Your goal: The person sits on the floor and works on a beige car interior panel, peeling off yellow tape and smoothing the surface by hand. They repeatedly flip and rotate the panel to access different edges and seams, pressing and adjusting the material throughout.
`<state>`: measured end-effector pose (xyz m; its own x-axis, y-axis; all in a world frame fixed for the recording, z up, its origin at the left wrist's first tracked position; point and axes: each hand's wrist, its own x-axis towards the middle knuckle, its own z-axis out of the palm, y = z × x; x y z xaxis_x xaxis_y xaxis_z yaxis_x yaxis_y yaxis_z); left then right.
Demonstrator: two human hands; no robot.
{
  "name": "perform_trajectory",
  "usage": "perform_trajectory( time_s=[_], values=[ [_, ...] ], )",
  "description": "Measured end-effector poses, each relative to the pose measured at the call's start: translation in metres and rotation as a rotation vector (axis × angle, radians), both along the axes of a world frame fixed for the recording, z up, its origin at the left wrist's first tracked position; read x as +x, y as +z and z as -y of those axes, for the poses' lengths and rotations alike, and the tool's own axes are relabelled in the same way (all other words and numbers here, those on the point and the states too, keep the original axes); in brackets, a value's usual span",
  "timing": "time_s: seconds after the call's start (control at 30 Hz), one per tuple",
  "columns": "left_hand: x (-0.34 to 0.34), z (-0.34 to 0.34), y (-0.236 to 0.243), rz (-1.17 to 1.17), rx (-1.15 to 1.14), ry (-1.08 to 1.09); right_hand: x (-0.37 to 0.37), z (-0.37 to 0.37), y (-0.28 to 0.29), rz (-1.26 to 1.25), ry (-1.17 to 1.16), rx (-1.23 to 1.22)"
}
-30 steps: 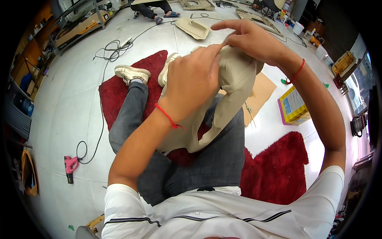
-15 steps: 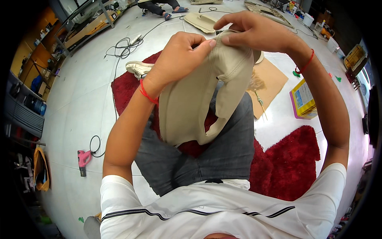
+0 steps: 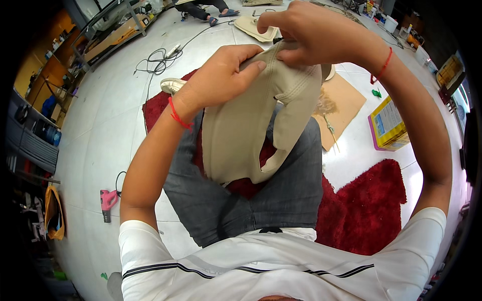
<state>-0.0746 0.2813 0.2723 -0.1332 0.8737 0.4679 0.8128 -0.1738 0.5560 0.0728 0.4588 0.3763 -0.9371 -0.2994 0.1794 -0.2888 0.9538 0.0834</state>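
Note:
A beige stitched cover (image 3: 241, 135) with a long opening along its lower right side hangs between my raised hands over my lap. My left hand (image 3: 226, 75) grips its upper left edge, thumb lying on the face and fingers curled over the rim. My right hand (image 3: 311, 37) pinches the top seam with its thumb on the beige material, the index finger bent above it. Part of whatever is behind the cover at the top right is hidden by it and my hand.
Red rugs (image 3: 366, 205) lie under and beside me. Cardboard with brushes (image 3: 341, 105) and a yellow container (image 3: 389, 123) sit rightward, a pink heat gun (image 3: 108, 200) leftward. Ahead are coiled cables (image 3: 155, 62), a beige panel (image 3: 251, 27), shelving (image 3: 108, 37) and another person's legs (image 3: 198, 10).
The cover has been raised and now hangs flatter toward me. My left hand has shifted left along the top edge; my right hand has risen slightly, still gripping the seam.

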Motion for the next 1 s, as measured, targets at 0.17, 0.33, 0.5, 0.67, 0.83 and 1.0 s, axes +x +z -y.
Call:
perform_trajectory(
  time_s=[0.17,0.33,0.5,0.67,0.83,1.0],
  values=[
    [0.001,-0.005,0.008,-0.103,0.042,0.029,-0.006,0.001,0.01,0.141,0.001,0.045],
    [0.009,-0.015,0.006,-0.306,0.207,0.059,-0.002,0.019,0.022,0.22,-0.037,0.119],
    [-0.006,-0.017,-0.003,-0.266,0.281,-0.004,0.003,0.017,0.018,0.238,-0.118,0.033],
    [-0.021,-0.007,-0.002,-0.175,0.214,-0.02,0.015,-0.036,-0.016,0.064,-0.138,-0.345],
    [-0.024,0.005,0.009,-0.018,-0.007,0.085,0.017,-0.049,-0.05,-0.029,-0.124,-0.454],
    [-0.017,-0.002,0.022,-0.026,0.162,0.091,0.022,-0.044,-0.083,-0.145,-0.077,-0.928]
  ],
)
